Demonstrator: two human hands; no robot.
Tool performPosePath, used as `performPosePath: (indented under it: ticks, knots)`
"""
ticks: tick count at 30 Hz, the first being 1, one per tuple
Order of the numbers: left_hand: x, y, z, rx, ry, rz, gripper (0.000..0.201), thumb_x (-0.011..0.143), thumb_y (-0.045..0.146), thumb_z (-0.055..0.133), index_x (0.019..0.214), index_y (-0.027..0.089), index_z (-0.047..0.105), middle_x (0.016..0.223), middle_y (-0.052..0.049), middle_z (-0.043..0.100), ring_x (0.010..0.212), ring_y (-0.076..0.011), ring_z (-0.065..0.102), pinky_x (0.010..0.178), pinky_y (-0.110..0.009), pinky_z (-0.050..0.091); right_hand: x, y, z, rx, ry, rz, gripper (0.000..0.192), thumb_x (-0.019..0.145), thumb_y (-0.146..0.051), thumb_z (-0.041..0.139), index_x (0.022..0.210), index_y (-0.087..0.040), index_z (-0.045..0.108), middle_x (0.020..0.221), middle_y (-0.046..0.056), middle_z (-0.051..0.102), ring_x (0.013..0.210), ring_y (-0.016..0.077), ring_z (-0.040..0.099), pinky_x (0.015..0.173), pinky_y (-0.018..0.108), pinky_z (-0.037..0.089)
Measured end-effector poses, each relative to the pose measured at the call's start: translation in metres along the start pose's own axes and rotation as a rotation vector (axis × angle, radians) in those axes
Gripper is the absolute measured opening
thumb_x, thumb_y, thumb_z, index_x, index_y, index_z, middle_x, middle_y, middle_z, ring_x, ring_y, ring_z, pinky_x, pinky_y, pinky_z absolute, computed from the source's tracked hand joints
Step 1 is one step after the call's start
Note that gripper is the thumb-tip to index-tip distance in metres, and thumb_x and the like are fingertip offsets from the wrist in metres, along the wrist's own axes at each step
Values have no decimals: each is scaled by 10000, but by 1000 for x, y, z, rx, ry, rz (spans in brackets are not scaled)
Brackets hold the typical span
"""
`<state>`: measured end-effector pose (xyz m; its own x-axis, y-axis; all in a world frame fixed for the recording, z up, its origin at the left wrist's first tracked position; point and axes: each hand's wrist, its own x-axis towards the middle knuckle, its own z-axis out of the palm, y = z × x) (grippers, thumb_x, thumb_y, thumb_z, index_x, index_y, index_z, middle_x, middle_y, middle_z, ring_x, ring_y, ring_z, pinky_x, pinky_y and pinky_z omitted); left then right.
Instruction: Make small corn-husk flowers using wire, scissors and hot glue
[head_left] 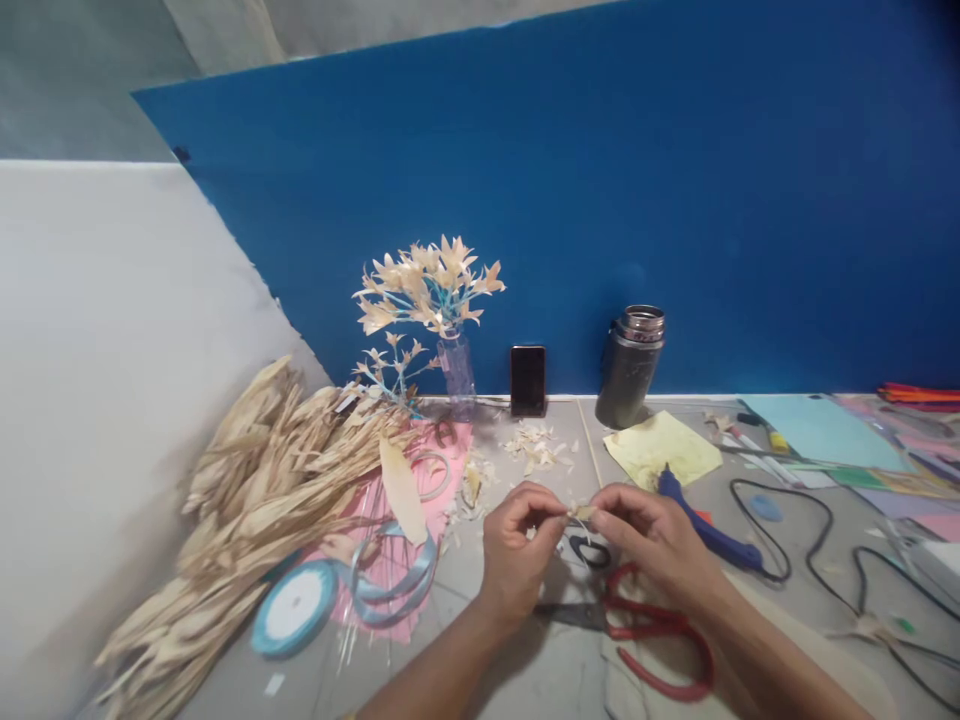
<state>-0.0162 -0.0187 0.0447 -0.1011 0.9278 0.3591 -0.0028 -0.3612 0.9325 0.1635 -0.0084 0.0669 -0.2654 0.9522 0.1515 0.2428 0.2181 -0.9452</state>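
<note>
Pinching a small husk petal (581, 512) between left hand (517, 545) and right hand (652, 535), both closed on it above the red scissors (645, 630) on the worktop (525, 680); shaping step is judged underway, steady fingertip control needed next.

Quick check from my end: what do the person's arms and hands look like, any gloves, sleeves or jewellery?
Both hands are bare: no gloves on the left hand or right hand. Forearms are uncovered to the frame edge, no sleeves in view. No rings or watch visible, though the picture is slightly blurred.
</note>
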Motion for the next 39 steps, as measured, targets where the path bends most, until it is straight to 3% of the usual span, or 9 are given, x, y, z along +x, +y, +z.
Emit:
performPosePath:
  ticks: [4, 11, 17, 21, 25, 27, 30, 34, 39]
  knots:
    - [-1, 0, 2, -52, -34, -110, 49, 755, 152, 741, 779, 174, 704, 731, -12, 667, 694, -140, 591, 667, -253, 456, 0, 1, 0, 1, 59, 4, 311, 883, -463, 623, 736, -196, 682, 682, 9, 618, 656, 172, 540, 608, 272, 417]
    - [2, 0, 3, -395, -246, -372, 487, 615, 189, 888, 1052, 180, 672, 1023, -48, 693, 641, -82, 561, 573, -212, 430, 3, 10, -3, 222, 129, 84, 314, 834, -472, 712, 695, -196, 655, 643, -6, 585, 622, 154, 501, 599, 270, 398]
    - [12, -11, -7, -498, -3, -491, 340, 751, 418, 829, 772, 169, 600, 576, 47, 571, 427, -46, 413, 448, -174, 295, 0, 28, -3, 450, 175, 133, 335, 806, -493, 791, 714, -190, 681, 635, -8, 589, 597, 130, 474, 573, 255, 368]
    - [15, -16, -13, -616, -33, -542, 395, 787, 505, 774, 708, 203, 532, 423, 116, 346, 339, -50, 237, 393, -189, 192, -1, 32, -4, 619, 149, 188, 347, 745, -479, 856, 699, -183, 679, 594, -17, 568, 545, 108, 436, 529, 238, 331]
    - [12, -13, -15, -231, 7, -391, 381, 871, 444, 687, 611, 200, 552, 484, 44, 465, 451, -105, 462, 481, -224, 358, 0, 31, -5, 703, 140, 210, 370, 715, -483, 872, 678, -179, 665, 556, -31, 534, 518, 97, 410, 510, 230, 312]
    - [10, -7, -15, -11, 18, -255, 100, 828, 293, 727, 796, 202, 702, 787, -31, 683, 724, -157, 626, 668, -256, 472, 0, 31, -5, 657, 131, 218, 377, 722, -496, 860, 679, -179, 662, 569, -22, 553, 524, 106, 432, 514, 238, 329]
    - [8, 1, -12, 68, -139, -144, 229, 806, 213, 712, 1029, 243, 756, 1068, -59, 712, 983, -211, 643, 870, -321, 484, 0, 31, -4, 484, 110, 188, 366, 767, -507, 814, 699, -178, 668, 623, -1, 592, 570, 131, 486, 549, 258, 375]
    - [4, 7, -7, 127, -306, -115, 132, 809, 230, 722, 922, 215, 789, 914, -59, 727, 914, -219, 651, 873, -338, 473, -2, 30, 0, 271, 79, 116, 362, 816, -516, 738, 704, -179, 668, 621, -5, 582, 580, 135, 479, 554, 260, 377]
    - [3, 4, -4, 154, -258, -152, 97, 814, 229, 706, 751, 203, 776, 754, -37, 708, 743, -182, 626, 751, -299, 469, -4, 26, 3, 124, 60, 61, 315, 858, -471, 677, 725, -186, 674, 641, -1, 603, 596, 144, 508, 558, 255, 407]
